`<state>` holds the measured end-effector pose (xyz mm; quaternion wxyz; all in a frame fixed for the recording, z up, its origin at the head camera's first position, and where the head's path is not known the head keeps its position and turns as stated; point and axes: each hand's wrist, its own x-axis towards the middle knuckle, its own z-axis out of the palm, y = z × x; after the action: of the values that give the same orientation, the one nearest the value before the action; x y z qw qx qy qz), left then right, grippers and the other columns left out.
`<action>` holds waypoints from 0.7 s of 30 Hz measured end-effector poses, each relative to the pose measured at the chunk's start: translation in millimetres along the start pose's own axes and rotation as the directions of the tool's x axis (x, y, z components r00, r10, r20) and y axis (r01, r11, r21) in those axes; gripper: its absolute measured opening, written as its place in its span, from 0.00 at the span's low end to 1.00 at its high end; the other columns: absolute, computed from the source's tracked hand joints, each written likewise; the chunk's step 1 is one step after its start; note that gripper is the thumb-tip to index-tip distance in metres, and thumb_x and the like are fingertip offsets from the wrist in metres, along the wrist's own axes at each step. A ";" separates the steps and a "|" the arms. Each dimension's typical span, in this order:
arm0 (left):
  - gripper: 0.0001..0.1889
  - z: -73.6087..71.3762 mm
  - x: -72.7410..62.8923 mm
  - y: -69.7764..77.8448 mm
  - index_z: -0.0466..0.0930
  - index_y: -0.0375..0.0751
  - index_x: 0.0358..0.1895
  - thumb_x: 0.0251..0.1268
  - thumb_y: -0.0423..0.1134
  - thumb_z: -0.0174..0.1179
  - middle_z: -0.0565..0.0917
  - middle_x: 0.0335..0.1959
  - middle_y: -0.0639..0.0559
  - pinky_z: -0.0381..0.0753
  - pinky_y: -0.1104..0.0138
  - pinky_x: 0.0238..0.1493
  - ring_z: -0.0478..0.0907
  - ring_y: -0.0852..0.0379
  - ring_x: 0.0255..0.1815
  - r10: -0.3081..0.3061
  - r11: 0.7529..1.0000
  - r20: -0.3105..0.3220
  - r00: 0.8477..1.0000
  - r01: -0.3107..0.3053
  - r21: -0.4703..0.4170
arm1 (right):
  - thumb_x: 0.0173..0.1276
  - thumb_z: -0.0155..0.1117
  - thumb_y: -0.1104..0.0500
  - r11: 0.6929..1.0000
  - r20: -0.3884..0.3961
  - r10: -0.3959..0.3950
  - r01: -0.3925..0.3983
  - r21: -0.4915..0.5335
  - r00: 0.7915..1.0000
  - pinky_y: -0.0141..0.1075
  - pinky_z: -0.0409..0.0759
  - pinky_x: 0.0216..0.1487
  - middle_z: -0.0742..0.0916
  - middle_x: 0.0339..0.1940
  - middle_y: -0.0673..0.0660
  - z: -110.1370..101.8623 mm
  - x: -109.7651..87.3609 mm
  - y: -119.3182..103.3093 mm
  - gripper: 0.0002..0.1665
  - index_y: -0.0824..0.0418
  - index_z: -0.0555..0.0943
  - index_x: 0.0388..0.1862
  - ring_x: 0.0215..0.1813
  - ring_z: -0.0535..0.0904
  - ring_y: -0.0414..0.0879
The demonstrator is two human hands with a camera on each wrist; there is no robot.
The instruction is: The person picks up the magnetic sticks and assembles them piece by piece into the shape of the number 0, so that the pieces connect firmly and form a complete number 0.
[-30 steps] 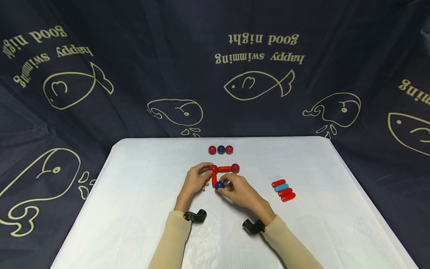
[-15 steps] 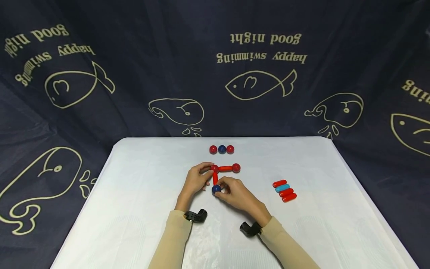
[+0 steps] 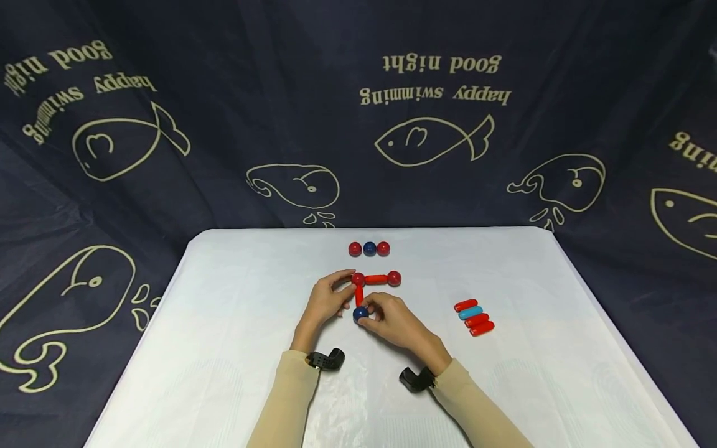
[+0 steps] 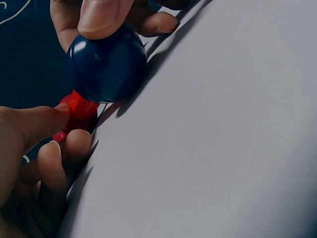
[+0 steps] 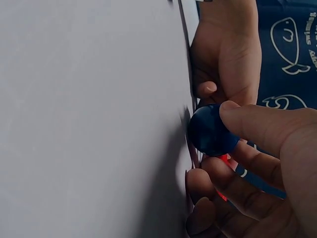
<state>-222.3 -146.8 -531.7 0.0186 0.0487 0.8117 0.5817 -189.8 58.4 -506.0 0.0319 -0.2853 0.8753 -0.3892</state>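
**A:** Start from my left. What is the left hand [image 3: 327, 303] doing?

**B:** I see its fingers curled in at the corner of the red figure. The thumb and forefinger pinch the red corner ball [image 3: 357, 279] where the two rods meet. In the left wrist view my fingertips also touch the near end of the upright red rod [image 4: 79, 110].

**A:** And that rod?

**B:** The upright red rod [image 3: 358, 294] runs from the corner ball toward me. A second red rod [image 3: 376, 280] lies flat to the right and ends in another red ball [image 3: 394, 278].

**A:** Where is the blue ball?

**B:** The dark blue ball [image 3: 360, 313] sits at the near end of the upright rod, touching it, just above the white table [image 3: 224, 348]. My right hand [image 3: 392, 320] pinches it between thumb and fingers; the right wrist view shows the thumb pressed on it [image 5: 212, 130].

**A:** Further right?

**B:** A row of three balls [image 3: 369, 249] lies at the far edge, and a stack of four loose rods [image 3: 473, 317], one light blue, rests well apart to the right.
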 end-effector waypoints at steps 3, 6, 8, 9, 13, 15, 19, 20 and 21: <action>0.23 -1.0 -0.1 0.6 0.78 0.46 0.69 0.72 0.37 0.65 0.84 0.62 0.43 0.77 0.66 0.13 0.78 0.59 0.15 0.004 1.000 0.004 1.000 -0.004 0.002 | 0.66 0.76 0.57 1.000 -0.005 0.008 -0.008 -0.009 1.000 0.30 0.77 0.37 0.84 0.35 0.49 0.2 0.9 0.1 0.14 0.58 0.84 0.48 0.35 0.77 0.41; 0.25 -1.6 0.1 1.5 0.77 0.44 0.69 0.71 0.36 0.66 0.85 0.61 0.42 0.78 0.65 0.14 0.79 0.59 0.16 0.014 1.000 0.002 1.000 -0.014 0.004 | 0.66 0.76 0.56 1.000 -0.011 0.011 -0.011 -0.018 1.000 0.30 0.77 0.36 0.84 0.36 0.49 -0.3 2.1 0.2 0.14 0.58 0.84 0.48 0.34 0.76 0.40; 0.25 -1.9 0.7 2.1 0.77 0.44 0.69 0.70 0.36 0.67 0.85 0.60 0.42 0.79 0.65 0.14 0.79 0.59 0.16 0.020 1.000 -0.003 1.000 -0.020 0.006 | 0.66 0.76 0.56 1.000 -0.015 0.011 -0.012 -0.017 1.000 0.30 0.77 0.35 0.84 0.36 0.49 -0.9 3.1 0.5 0.14 0.57 0.84 0.48 0.34 0.76 0.39; 0.25 -2.0 0.6 2.4 0.77 0.44 0.69 0.70 0.36 0.67 0.85 0.60 0.42 0.79 0.65 0.15 0.79 0.59 0.16 0.022 1.000 -0.004 1.000 -0.022 0.008 | 0.66 0.76 0.57 1.000 -0.017 0.012 -0.012 -0.014 1.000 0.30 0.76 0.35 0.84 0.36 0.49 -1.3 3.3 0.3 0.14 0.58 0.84 0.48 0.34 0.75 0.39; 0.25 -2.5 -0.4 3.6 0.78 0.46 0.68 0.69 0.35 0.68 0.85 0.60 0.43 0.80 0.65 0.16 0.79 0.59 0.16 0.019 1.000 0.003 1.000 -0.019 0.012 | 0.67 0.75 0.57 1.000 -0.023 0.011 -0.011 0.001 1.000 0.30 0.76 0.34 0.84 0.35 0.51 -1.3 4.2 1.7 0.13 0.58 0.84 0.48 0.33 0.75 0.39; 0.24 -2.8 -1.8 4.9 0.78 0.46 0.67 0.68 0.35 0.68 0.84 0.60 0.43 0.80 0.64 0.16 0.78 0.58 0.15 0.018 1.000 0.011 1.000 -0.018 0.025 | 0.67 0.75 0.57 1.000 -0.025 0.014 -0.014 0.010 1.000 0.30 0.75 0.34 0.84 0.34 0.52 -1.1 4.5 2.2 0.13 0.58 0.83 0.47 0.33 0.75 0.40; 0.25 -4.2 -5.1 9.2 0.78 0.46 0.68 0.68 0.35 0.68 0.84 0.59 0.42 0.80 0.64 0.16 0.77 0.58 0.14 0.017 0.998 0.034 0.999 -0.019 0.061 | 0.66 0.75 0.58 1.000 -0.035 0.015 -0.014 0.024 0.999 0.29 0.75 0.34 0.83 0.33 0.52 -0.6 5.5 3.3 0.13 0.59 0.83 0.47 0.33 0.76 0.42; 0.25 -5.0 -6.3 9.7 0.78 0.46 0.68 0.68 0.36 0.68 0.84 0.59 0.42 0.80 0.64 0.16 0.77 0.58 0.13 0.015 0.998 0.036 0.999 -0.017 0.067 | 0.66 0.75 0.58 1.000 -0.037 0.016 -0.015 0.026 0.999 0.30 0.75 0.34 0.83 0.33 0.51 -0.4 6.0 3.1 0.13 0.59 0.84 0.46 0.33 0.76 0.43; 0.25 -4.9 -8.2 9.9 0.78 0.46 0.67 0.68 0.36 0.68 0.84 0.58 0.42 0.80 0.64 0.16 0.76 0.58 0.13 0.011 0.998 0.042 0.999 -0.013 0.065 | 0.66 0.75 0.58 1.000 -0.037 0.016 -0.015 0.025 0.999 0.30 0.75 0.34 0.83 0.33 0.51 -0.3 5.7 3.5 0.13 0.59 0.84 0.46 0.33 0.76 0.43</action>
<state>-213.9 -149.1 -520.9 0.0305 0.0664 0.8295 0.5538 -196.4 57.5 -507.3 0.0219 -0.2709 0.8730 -0.4049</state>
